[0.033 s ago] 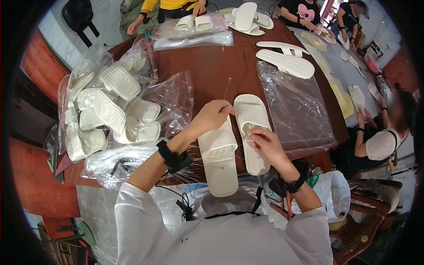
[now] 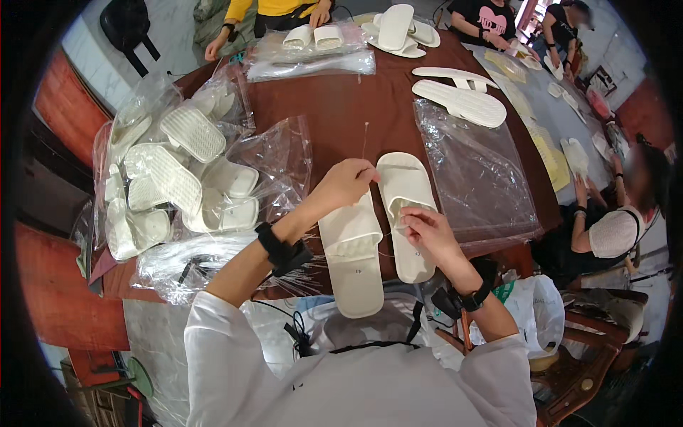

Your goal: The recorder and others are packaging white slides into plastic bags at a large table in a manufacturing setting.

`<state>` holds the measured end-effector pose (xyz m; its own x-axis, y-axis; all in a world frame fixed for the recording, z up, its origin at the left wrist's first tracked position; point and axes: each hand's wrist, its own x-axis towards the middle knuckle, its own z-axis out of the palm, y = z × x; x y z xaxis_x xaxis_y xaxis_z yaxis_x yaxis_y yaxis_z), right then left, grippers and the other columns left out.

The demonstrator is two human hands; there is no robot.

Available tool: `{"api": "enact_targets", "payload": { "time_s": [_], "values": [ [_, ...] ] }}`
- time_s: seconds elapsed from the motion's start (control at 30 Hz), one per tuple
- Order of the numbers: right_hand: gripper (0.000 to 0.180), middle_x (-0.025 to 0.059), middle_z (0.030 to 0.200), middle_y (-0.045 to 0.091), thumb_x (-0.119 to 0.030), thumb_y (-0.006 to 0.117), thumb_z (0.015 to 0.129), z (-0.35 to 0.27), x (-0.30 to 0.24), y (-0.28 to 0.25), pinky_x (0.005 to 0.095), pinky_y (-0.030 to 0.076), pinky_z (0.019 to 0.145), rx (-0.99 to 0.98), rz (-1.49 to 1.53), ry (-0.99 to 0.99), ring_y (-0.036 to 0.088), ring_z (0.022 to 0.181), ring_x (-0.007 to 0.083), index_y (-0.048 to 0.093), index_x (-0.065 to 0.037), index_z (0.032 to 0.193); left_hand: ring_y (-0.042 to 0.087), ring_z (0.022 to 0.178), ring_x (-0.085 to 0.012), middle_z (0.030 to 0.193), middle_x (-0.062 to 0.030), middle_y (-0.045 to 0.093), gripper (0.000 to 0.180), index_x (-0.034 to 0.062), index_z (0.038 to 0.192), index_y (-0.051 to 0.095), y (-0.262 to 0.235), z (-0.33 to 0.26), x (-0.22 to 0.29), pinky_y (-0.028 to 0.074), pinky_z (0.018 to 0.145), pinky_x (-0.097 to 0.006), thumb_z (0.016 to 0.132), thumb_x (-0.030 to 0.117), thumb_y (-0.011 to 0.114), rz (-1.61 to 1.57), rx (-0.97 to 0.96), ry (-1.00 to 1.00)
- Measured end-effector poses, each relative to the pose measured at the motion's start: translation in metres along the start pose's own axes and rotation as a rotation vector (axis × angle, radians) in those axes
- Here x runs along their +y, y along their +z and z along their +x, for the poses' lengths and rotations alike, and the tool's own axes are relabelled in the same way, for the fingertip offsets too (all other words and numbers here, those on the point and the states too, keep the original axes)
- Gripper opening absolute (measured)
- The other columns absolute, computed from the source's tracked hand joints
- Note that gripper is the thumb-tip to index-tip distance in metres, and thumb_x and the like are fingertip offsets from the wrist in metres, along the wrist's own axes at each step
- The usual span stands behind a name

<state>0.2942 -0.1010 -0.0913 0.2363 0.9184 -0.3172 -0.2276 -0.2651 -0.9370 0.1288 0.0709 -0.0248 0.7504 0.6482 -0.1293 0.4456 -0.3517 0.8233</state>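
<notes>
Two white slippers lie side by side in front of me, toes away: the left slipper nearer my body, the right slipper slightly farther off. My left hand is over the left slipper's toe, thumb and forefinger pinched on a thin clear plastic string that sticks up beyond the fingers. My right hand is at the strap of the right slipper, fingertips pinched together by its opening; what they hold is too small to make out. A faint strand shows between the slippers.
Bagged white slippers are heaped at left, above a bundle of clear strings. A flat clear bag lies right, with loose slippers beyond. Co-workers sit across and at right; a wooden chair stands lower right.
The tip of the string has shifted very slightly up and left with my left hand. My right hand and both slippers look unmoved.
</notes>
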Motion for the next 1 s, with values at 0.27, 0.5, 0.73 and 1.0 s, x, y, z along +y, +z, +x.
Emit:
{"api": "enact_targets", "payload": {
  "time_s": [0.27,0.5,0.73,1.0],
  "values": [
    [0.019,0.0089,0.094,0.067,-0.008,0.059,0.094,0.015,-0.004,0.019,0.0215,0.053,0.069,0.125,0.376,0.085,0.064,0.081,0.0126,0.061,0.003,0.11,0.065,0.085,-0.023,0.093,-0.0143,0.068,0.03,0.0011,0.108,0.066,0.032,0.071,-0.041,0.051,0.076,-0.034,0.096,0.023,0.05,0.141,0.041,0.18],
    [0.014,0.0107,0.099,0.065,0.001,0.06,0.09,0.043,0.013,0.028,0.0242,0.055,0.07,0.305,0.602,0.084,0.065,0.084,0.0176,0.061,0.005,0.103,0.067,0.075,-0.0222,0.082,-0.0136,0.069,0.031,0.002,0.094,0.072,0.034,0.088,-0.047,0.052,0.072,-0.035,0.089,0.028,0.056,-0.158,-0.055,-0.121],
    [0.023,0.0122,0.107,0.059,0.011,0.054,0.085,0.055,0.031,0.017,0.0328,0.053,0.084,0.156,0.797,0.127,0.06,0.095,0.0229,0.054,0.005,0.108,0.058,0.07,-0.0124,0.076,-0.0035,0.064,0.036,0.0006,0.099,0.072,0.028,0.096,-0.058,0.05,0.062,-0.029,0.09,0.034,0.064,-0.094,-0.201,-0.075],
    [0.029,0.0135,0.108,0.059,0.013,0.052,0.082,0.05,0.02,0.015,0.0356,0.052,0.09,0.069,0.837,0.134,0.06,0.099,0.0247,0.053,0.006,0.11,0.051,0.064,-0.0089,0.074,0.0011,0.062,0.034,0.0042,0.096,0.073,0.029,0.087,-0.052,0.038,0.054,-0.024,0.086,0.036,0.071,-0.378,-0.179,-0.119]
  ]
}}
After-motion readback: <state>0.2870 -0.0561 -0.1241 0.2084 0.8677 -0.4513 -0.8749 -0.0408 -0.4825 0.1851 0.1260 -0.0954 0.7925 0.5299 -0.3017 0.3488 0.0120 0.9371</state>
